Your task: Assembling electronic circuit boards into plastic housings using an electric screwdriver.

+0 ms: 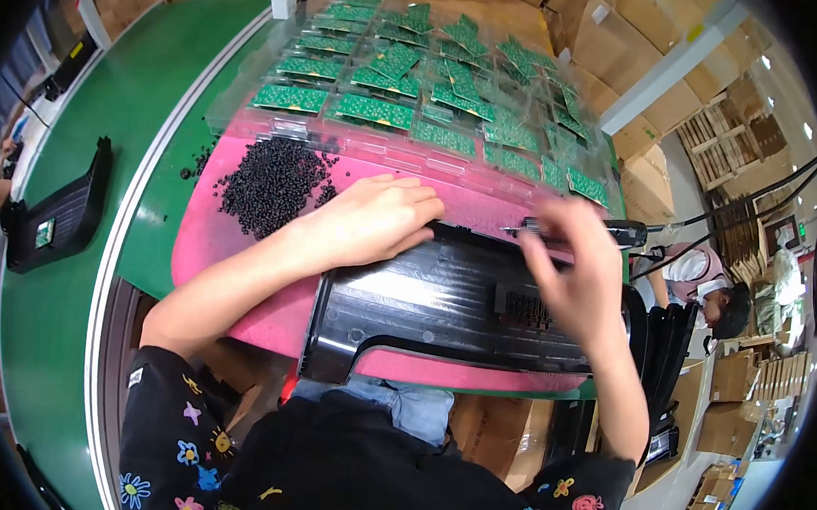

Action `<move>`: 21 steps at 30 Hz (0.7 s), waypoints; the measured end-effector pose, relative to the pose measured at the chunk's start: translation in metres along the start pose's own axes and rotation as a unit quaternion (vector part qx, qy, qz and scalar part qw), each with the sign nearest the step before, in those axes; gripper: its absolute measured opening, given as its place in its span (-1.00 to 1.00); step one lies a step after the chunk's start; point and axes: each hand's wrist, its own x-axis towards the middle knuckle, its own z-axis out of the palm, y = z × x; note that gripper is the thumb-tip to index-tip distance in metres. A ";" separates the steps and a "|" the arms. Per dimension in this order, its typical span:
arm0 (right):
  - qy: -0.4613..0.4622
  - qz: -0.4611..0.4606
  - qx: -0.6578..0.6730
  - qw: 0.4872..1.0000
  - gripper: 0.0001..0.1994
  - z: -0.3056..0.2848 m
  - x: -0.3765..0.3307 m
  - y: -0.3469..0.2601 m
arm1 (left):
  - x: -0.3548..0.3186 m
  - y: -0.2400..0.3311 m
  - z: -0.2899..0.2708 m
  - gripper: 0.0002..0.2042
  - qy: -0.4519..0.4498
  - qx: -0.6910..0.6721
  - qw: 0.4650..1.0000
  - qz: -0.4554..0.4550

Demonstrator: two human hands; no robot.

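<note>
A long, glossy black plastic housing [416, 292] lies across the pink mat [207, 258] in front of me. Over its far left edge my left hand [381, 218] is closed, with the fingers on the far side and the thumb on the near side. My right hand [570, 263] hovers above the housing's right part, blurred by motion, thumb and forefinger apart. Just beyond those fingers lies a black electric screwdriver [627, 233], its bit pointing left and its middle partly hidden by them. Left of the housing, small black screws [274, 185] form a heap on the mat.
Clear plastic trays [414, 152] of green circuit boards [374, 111] fill the table's far side. A green conveyor [58, 329] at left carries another black housing [69, 209] with a board. More black housings [669, 356] stand at right, where dark cords hang and another person [703, 270] is farther off.
</note>
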 end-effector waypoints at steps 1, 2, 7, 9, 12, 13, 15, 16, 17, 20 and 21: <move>0.022 0.010 -0.015 1.000 -0.75 0.012 0.020 0.011 | 0.000 -0.002 0.000 -0.73 0.000 -0.001 1.000 0.002; 0.024 0.042 -0.023 0.999 -0.72 0.021 0.037 0.021 | 0.002 -0.002 0.001 -0.78 0.013 -0.005 1.000 0.001; 0.030 0.138 -0.109 0.984 -0.51 0.085 0.118 0.071 | -0.012 -0.002 -0.010 -0.83 0.038 0.022 0.999 -0.017; -0.014 0.190 -0.128 0.973 -0.48 0.099 0.146 0.079 | -0.016 -0.003 -0.014 -0.83 0.024 0.031 0.999 -0.025; -0.080 0.233 -0.152 0.957 -0.46 0.118 0.170 0.082 | -0.021 -0.003 -0.019 -0.83 -0.009 0.030 0.998 -0.059; -0.100 0.233 -0.161 0.954 -0.47 0.123 0.174 0.082 | -0.021 -0.004 -0.020 -0.83 -0.008 0.031 0.998 -0.062; -0.105 0.216 -0.185 0.953 -0.53 0.128 0.180 0.085 | -0.023 -0.006 -0.018 -0.83 -0.006 0.020 0.998 -0.058; -0.109 0.202 -0.210 0.950 -0.58 0.130 0.182 0.086 | -0.024 -0.008 -0.016 -0.83 -0.002 0.020 0.998 -0.055; -0.112 0.201 -0.210 0.950 -0.58 0.131 0.185 0.088 | -0.024 -0.009 -0.016 -0.83 -0.002 0.018 0.998 -0.058; -0.065 0.224 -0.214 0.949 -0.74 0.126 0.185 0.091 | -0.024 -0.008 -0.021 -0.83 -0.014 0.015 0.998 -0.056; -0.067 0.226 -0.214 0.948 -0.74 0.121 0.183 0.087 | -0.025 -0.009 -0.025 -0.83 -0.028 0.017 0.998 -0.059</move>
